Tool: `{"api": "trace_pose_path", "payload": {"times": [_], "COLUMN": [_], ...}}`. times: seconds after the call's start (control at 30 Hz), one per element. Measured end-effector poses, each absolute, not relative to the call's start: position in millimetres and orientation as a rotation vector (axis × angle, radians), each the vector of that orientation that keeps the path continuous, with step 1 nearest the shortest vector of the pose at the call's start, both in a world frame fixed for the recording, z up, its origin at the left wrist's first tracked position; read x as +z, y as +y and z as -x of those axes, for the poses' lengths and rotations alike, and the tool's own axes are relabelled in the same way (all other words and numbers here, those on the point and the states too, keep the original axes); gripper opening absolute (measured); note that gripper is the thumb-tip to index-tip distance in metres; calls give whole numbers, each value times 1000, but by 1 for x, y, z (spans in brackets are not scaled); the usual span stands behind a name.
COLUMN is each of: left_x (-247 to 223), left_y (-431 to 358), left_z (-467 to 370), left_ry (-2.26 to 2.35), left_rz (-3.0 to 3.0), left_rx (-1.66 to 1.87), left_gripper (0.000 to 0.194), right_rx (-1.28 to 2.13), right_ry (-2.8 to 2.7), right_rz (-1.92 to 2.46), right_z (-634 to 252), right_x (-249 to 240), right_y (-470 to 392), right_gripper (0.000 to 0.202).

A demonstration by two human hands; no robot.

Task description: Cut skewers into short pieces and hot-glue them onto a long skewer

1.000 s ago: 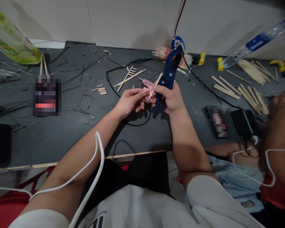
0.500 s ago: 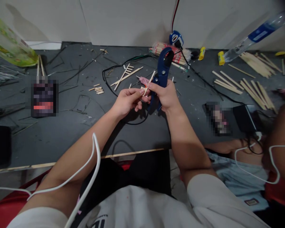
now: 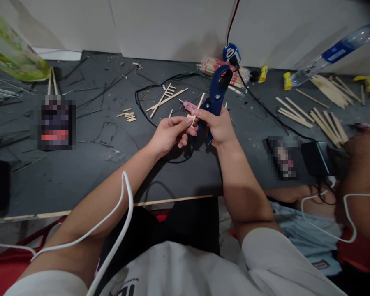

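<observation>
My left hand (image 3: 171,133) is closed, thumb and forefinger pinching the lower end of a short wooden stick (image 3: 200,102). My right hand (image 3: 220,127) is wrapped round a blue cutter (image 3: 216,92), which stands upright against the palm. The right thumb also presses near the stick, so the two hands meet there. Behind the fingertips lies a pink tool with a metal tip (image 3: 188,106), partly hidden. Left of the hands are several short cut pieces of stick (image 3: 129,116). Farther back, a small ladder-like frame of sticks (image 3: 166,98) lies flat on the table.
Bundled sticks in a plastic wrapper (image 3: 216,68) lie by the wall near a blue tape measure-like object (image 3: 231,53). Loose sticks (image 3: 296,113) and a water bottle (image 3: 333,53) are at right, beside a person's arm (image 3: 360,172). A black cable (image 3: 137,102) loops around the work.
The camera view has shifted slightly. Both hands keep their hold on the stick and the cutter. The neighbouring person's arm at right has moved forward toward the loose sticks.
</observation>
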State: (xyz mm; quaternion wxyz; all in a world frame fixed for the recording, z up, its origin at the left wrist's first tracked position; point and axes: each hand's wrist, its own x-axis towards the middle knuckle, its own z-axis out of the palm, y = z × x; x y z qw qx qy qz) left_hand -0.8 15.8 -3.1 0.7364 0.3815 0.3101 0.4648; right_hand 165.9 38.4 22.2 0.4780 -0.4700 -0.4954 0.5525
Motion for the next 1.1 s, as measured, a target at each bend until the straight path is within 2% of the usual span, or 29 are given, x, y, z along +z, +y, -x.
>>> {"api": "trace_pose_path", "payload": {"times": [0.53,0.67,1.1], "left_x": [-1,-1,-3], "left_y": [14,14,16], "left_z": [2,1,4], "left_ry": [683,675,678], "left_rz": [-797,-827,-993], "left_rx": [993,1030,1062], "left_gripper": [22,25,33], "right_rx": [1313,1346,1303], "right_ry": [-1255,-1255,-1301], "right_rz": [1119,1115,1109], "right_z": [-169,-170,-170], "right_x": [16,17,25], "right_y": [43,43,40], "right_gripper": [36,42,34]}}
